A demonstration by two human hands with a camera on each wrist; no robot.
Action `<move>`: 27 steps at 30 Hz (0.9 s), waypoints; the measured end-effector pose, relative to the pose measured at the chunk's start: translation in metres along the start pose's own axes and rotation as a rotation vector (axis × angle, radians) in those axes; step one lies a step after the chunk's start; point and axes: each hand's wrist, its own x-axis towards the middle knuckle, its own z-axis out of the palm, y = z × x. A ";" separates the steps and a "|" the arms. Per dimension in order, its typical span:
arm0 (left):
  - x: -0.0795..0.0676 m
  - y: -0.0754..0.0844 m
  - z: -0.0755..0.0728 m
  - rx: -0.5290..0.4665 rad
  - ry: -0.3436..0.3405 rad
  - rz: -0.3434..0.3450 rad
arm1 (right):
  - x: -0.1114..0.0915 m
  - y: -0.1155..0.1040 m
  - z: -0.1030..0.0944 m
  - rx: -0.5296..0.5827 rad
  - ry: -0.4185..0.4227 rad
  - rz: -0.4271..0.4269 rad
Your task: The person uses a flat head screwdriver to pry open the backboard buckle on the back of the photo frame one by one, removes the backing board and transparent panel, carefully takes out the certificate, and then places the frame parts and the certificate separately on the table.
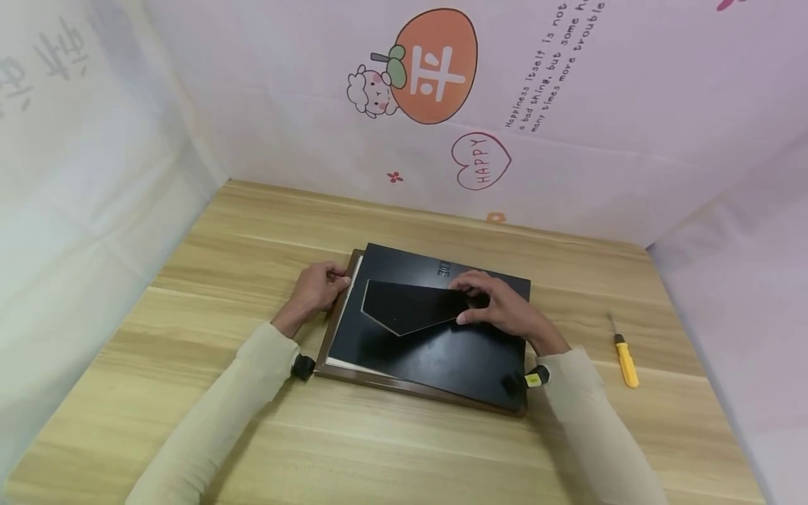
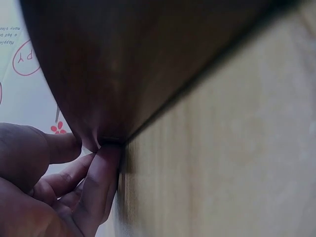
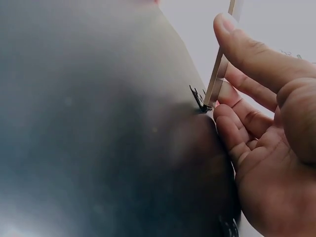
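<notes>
Across the far wall, head view: a white printed cloth [image 1: 284, 91] shows an orange fruit drawing [image 1: 463, 42] marked 平, a red heart outline [image 1: 481, 133] reading HAPPY, and slanted text with "Happiness itself is not", "a bad thing, but some" and "many times more trouble".
Panel mark, head view: near its far edge, the flat black rectangular back panel [image 1: 435, 358] carries small characters, too unclear to read.
Frame edges, head view: the panel lies slightly askew on a brown wooden frame [image 1: 391, 383]; the rim and a pale strip inside it show along the left and near sides.
Room around, head view: wood-grain table [image 1: 303, 435] surrounds the frame; well apart to the right lies a yellow-handled screwdriver [image 1: 627, 363], its shaft toward the wall.
Grips, head view: the left hand [image 1: 315, 286] holds the frame's left edge; the right hand [image 1: 501, 306] pinches the right end of a black angular stand [image 1: 410, 305] above the panel.
Heart and corner, left wrist view: "PY" shows inside the heart, upside down; thumb and fingertips meet at the frame's dark corner, beside the table.
Stand edge, right wrist view: thumb and fingers flank the edge-on stand; small dark prongs show at its lower end.
</notes>
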 end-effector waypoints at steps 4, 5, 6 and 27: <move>0.001 0.001 -0.001 -0.005 -0.010 0.003 | -0.005 -0.001 -0.001 0.007 0.036 -0.013; 0.001 0.001 -0.001 -0.008 -0.013 0.001 | -0.006 -0.001 -0.002 0.015 0.045 -0.019; 0.001 0.002 -0.001 -0.007 -0.014 0.001 | -0.007 0.000 -0.003 0.026 0.053 -0.028; 0.004 -0.005 -0.005 0.026 -0.019 0.100 | 0.005 -0.003 0.021 0.106 0.049 -0.074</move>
